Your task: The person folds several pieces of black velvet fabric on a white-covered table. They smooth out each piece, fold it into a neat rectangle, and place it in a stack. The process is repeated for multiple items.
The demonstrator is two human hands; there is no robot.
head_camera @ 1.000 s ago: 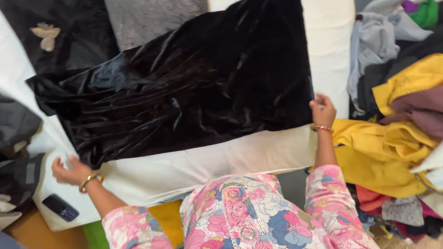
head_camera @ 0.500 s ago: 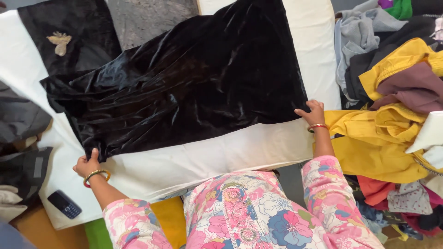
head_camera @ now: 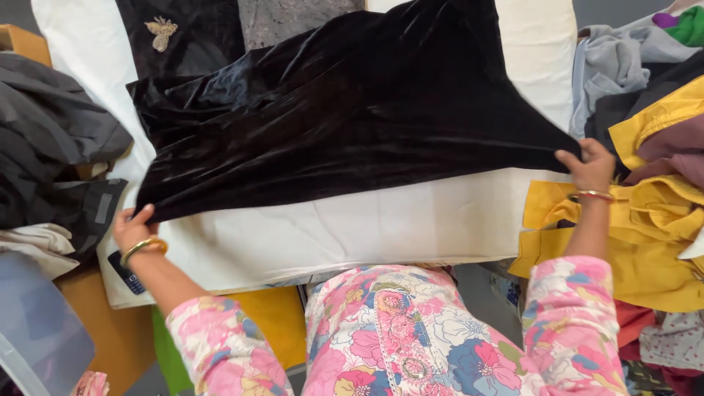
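Observation:
A large black velvet cloth is spread over a white padded table. My left hand pinches the cloth's near left corner, lifted slightly off the table. My right hand grips the near right corner, pulled out to a point at the table's right edge. The near edge of the cloth hangs taut between both hands. Both wrists wear bangles, and my sleeves are pink with a floral print.
A dark phone lies under my left wrist. Grey and black clothes pile up at the left. Yellow garments and other mixed clothes heap at the right. A black piece with gold embroidery lies at the back.
Both hands have taken hold of the cloth's near corners and lifted its near edge, drawing it taut. The right corner now reaches further right.

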